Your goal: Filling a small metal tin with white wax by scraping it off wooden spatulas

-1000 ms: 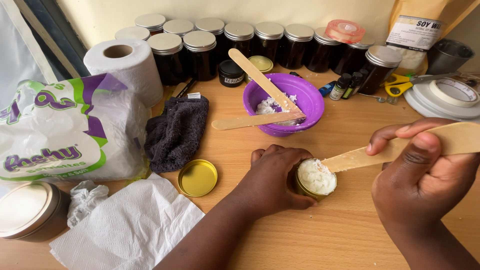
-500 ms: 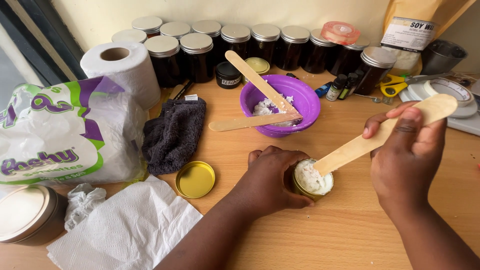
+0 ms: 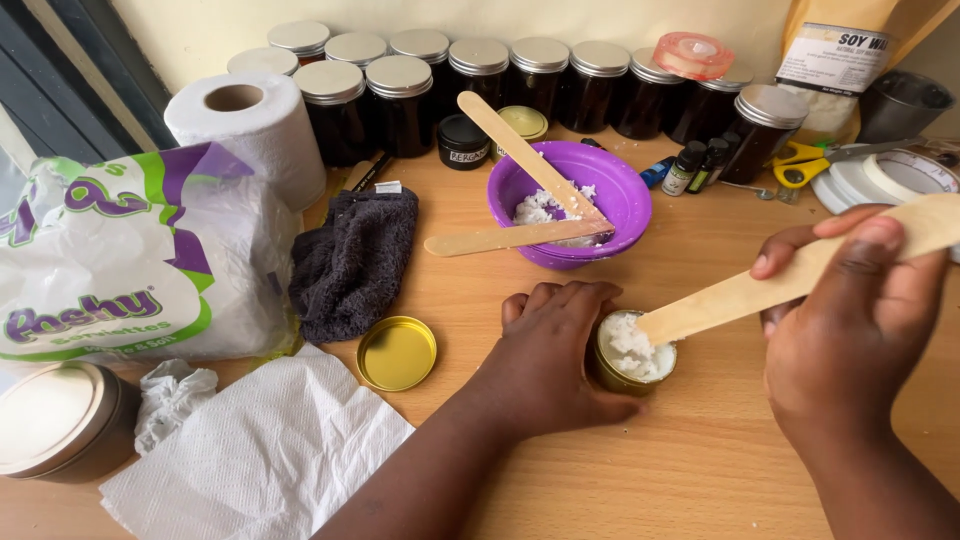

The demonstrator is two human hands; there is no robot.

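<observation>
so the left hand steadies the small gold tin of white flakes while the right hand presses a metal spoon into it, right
Not quite. The right hand holds a flat wooden stick, not a metal spoon, as the head view shows. The rest stands: the left hand steadies the small gold tin of white flakes while the stick's end presses into it.

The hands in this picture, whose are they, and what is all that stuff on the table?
The picture comes from a camera worn on a person's head, looking down, so both hands are that person's own. The left hand wraps around a small gold tin filled with white flakes. The right hand holds a flat wooden stick whose tip rests in those flakes. On the wooden table behind them sits a purple bowl with more white flakes and two more sticks. Nearby lie a gold lid, a dark cloth, a white tissue and a paper roll. Dark jars line the back.
</observation>
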